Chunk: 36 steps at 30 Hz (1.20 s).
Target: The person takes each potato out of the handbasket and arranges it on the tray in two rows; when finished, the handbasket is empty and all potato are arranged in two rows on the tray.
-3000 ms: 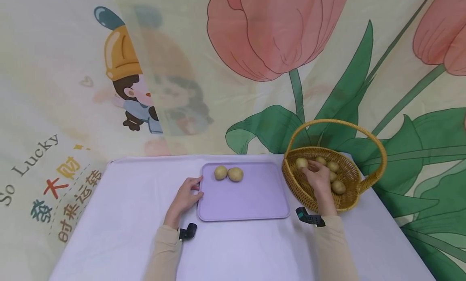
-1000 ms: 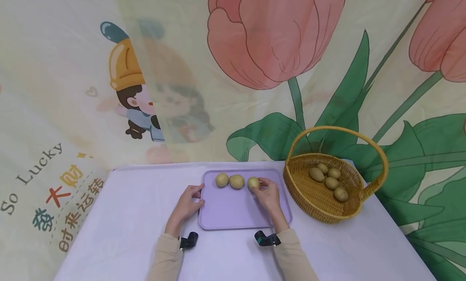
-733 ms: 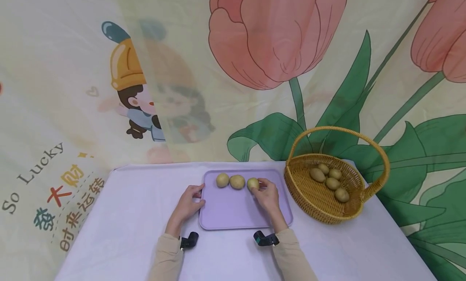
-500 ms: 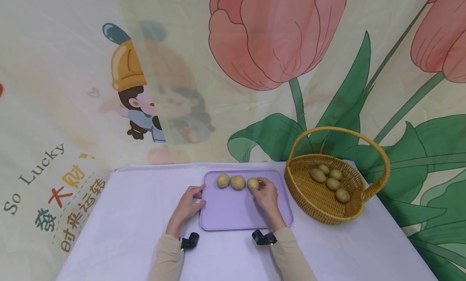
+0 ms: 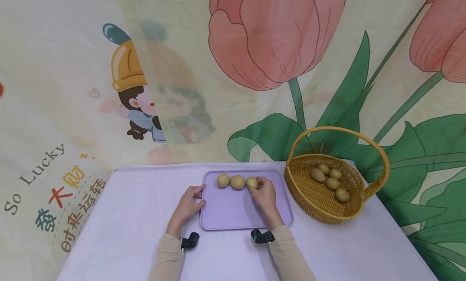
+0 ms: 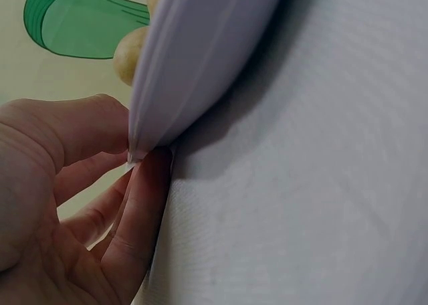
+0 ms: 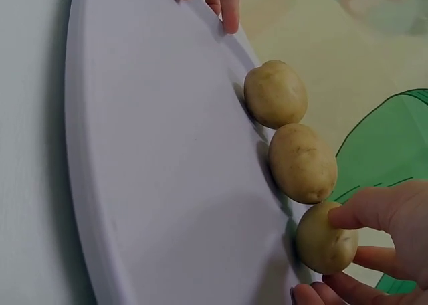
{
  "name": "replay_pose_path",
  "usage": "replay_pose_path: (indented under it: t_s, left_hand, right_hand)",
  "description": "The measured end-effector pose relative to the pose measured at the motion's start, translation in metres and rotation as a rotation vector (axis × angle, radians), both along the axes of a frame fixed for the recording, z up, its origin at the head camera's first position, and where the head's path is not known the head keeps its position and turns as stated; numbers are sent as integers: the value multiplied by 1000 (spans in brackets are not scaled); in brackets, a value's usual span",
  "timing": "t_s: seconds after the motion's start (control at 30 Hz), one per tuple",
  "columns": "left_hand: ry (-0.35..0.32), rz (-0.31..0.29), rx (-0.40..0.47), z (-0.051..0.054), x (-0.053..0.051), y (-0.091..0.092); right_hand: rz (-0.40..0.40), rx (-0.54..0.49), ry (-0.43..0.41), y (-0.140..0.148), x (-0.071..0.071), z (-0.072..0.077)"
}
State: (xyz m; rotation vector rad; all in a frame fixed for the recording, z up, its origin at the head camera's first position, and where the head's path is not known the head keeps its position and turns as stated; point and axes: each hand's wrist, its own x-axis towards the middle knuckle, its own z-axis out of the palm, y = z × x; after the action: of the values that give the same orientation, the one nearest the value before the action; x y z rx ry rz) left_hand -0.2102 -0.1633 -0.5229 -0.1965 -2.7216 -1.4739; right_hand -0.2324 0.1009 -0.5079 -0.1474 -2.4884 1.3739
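Observation:
Three potatoes sit in a row along the far side of a purple tray (image 5: pixel 233 210): a left potato (image 5: pixel 223 180), a middle potato (image 5: pixel 238 182) and a right potato (image 5: pixel 252 182). My right hand (image 5: pixel 265 196) pinches the right potato between thumb and fingers; in the right wrist view this potato (image 7: pixel 326 241) touches or nearly touches the middle one (image 7: pixel 303 163). At the tray's left edge, my left hand (image 5: pixel 187 205) grips the rim. The left wrist view shows the left thumb against the rim and a finger (image 6: pixel 137 231) beneath it.
A wicker basket (image 5: pixel 306 200) with a tall arched handle stands just right of the tray, with several potatoes (image 5: pixel 333 183) inside. A white cloth (image 5: pixel 225 256) covers the table. Behind hangs a printed backdrop (image 5: pixel 189 70) with tulips.
Three seconds ago my right hand held a potato inside the basket. It has brought that potato left onto the tray and slid it slightly toward the middle potato. The left hand stays at the rim.

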Motion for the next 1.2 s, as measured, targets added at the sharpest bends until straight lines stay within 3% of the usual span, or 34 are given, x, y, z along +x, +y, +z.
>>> replay_pose_path:
  t_s: [0.33, 0.73, 0.97, 1.2]
  left_hand:
    - [-10, -5, 10, -2, -1, 0]
    - [-12, 2, -5, 0, 0, 1]
    - [0, -2, -9, 1, 0, -1]
    - [-18, 1, -21, 1, -1, 0]
  right_hand:
    - [16, -60, -83, 6, 1, 6]
    - [-26, -59, -19, 19, -4, 18]
    - [-17, -122, 53, 36, -1, 48]
    - [-63, -137, 46, 67, -1, 79]
